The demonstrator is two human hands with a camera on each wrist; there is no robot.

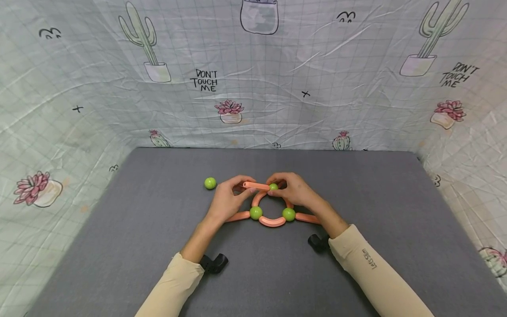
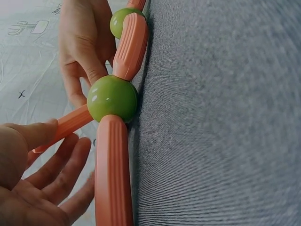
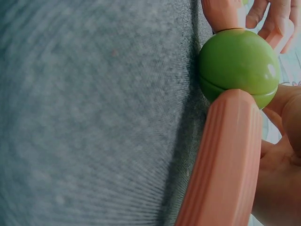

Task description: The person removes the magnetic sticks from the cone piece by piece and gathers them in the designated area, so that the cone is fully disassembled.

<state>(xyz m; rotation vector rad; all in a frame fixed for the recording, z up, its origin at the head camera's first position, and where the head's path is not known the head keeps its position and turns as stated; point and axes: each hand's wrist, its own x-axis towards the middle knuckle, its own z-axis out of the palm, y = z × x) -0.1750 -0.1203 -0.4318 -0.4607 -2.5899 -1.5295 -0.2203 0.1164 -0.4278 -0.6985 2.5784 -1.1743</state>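
A ring of curved orange rods [image 1: 272, 222] and green balls [image 1: 256, 213] lies on the grey table. Straight orange rods [image 1: 306, 218] stick out from its two lower balls, left and right. At the ring's top, my right hand [image 1: 295, 188] pinches a green ball [image 1: 273, 187] between thumb and fingers. My left hand [image 1: 227, 200] pinches a straight orange rod [image 1: 256, 186], whose right end meets that top ball. In the left wrist view, the left thumb [image 2: 40, 134] presses on this rod. The right wrist view shows a near ball [image 3: 239, 66] with a rod joined to it.
A loose green ball [image 1: 210, 183] sits on the table [image 1: 158, 237] left of the left hand. Black wrist mounts [image 1: 214, 263] hang below both wrists. A patterned cloth [image 1: 269, 119] with cactus drawings stands behind the table and along both sides.
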